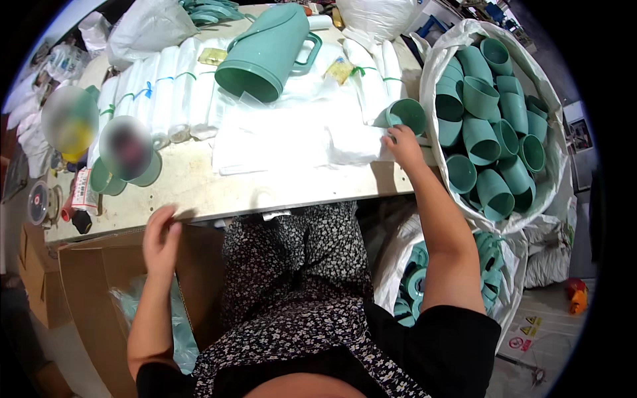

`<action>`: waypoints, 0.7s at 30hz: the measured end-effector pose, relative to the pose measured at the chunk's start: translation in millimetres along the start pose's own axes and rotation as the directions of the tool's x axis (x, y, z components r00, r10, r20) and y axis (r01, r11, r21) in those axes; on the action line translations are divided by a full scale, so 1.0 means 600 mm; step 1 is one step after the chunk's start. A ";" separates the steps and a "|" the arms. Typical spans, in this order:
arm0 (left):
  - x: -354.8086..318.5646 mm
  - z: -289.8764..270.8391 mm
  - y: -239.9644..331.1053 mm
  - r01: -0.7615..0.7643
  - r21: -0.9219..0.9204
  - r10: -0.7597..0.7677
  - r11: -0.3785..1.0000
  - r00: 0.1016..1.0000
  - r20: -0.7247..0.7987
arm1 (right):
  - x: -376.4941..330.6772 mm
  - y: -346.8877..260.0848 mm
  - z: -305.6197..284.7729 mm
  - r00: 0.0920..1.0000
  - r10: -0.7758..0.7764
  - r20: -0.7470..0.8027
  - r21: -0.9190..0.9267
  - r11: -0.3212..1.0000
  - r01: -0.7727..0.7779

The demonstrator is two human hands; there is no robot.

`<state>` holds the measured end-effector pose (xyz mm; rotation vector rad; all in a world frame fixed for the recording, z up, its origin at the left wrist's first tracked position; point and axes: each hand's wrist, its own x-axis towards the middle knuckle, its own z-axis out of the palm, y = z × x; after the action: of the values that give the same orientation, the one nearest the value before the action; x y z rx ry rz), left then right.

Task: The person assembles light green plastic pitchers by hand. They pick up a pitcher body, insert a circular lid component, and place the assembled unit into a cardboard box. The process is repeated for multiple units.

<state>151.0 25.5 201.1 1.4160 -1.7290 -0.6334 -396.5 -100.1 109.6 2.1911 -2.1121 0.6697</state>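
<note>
My right hand (403,144) is at the right end of the white plastic bags, its curled fingers pinching the end of a crumpled bag (358,144). Just behind those fingers a green plastic cup (406,117) lies tilted, its mouth toward me; whether the fingers touch it I cannot tell. A flat stack of white bags (265,139) spreads over the table in front of me. Near the table's front edge, above an open carton, my left hand (161,240) holds nothing, with thumb and fingers apart. A large green pitcher (269,53) with a handle lies tilted behind the bags.
Rolled bags (162,96) tied with ribbon line the back of the table (192,192). A white sack (431,119) full of green cups stands at right; a lower sack (391,255) holds green ring-shaped parts. At left are more cups (106,180) and the carton (86,285).
</note>
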 end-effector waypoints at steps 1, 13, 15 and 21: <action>0.036 0.033 0.025 0.045 -0.225 -0.027 0.973 0.996 0.085 | -0.008 0.000 0.001 1.000 0.015 0.025 0.092 0.996 -0.017; 0.442 0.390 0.059 0.311 -0.746 -0.530 0.589 0.846 -0.065 | -0.325 -0.188 -0.188 0.980 0.127 0.152 0.821 0.536 -0.197; 0.440 0.382 0.072 0.250 -0.754 -0.381 0.608 0.924 -0.001 | -0.339 -0.174 -0.201 0.980 0.169 0.107 0.848 0.499 -0.179; 0.325 0.213 0.170 0.233 -0.718 -0.244 0.656 0.966 0.091 | -0.334 -0.167 -0.203 0.938 0.295 0.179 0.973 -0.192 -0.125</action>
<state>-23.3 -150.2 261.5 1.0471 -1.0558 -1.2876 -332.7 135.5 183.6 1.6353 -1.8992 3.4126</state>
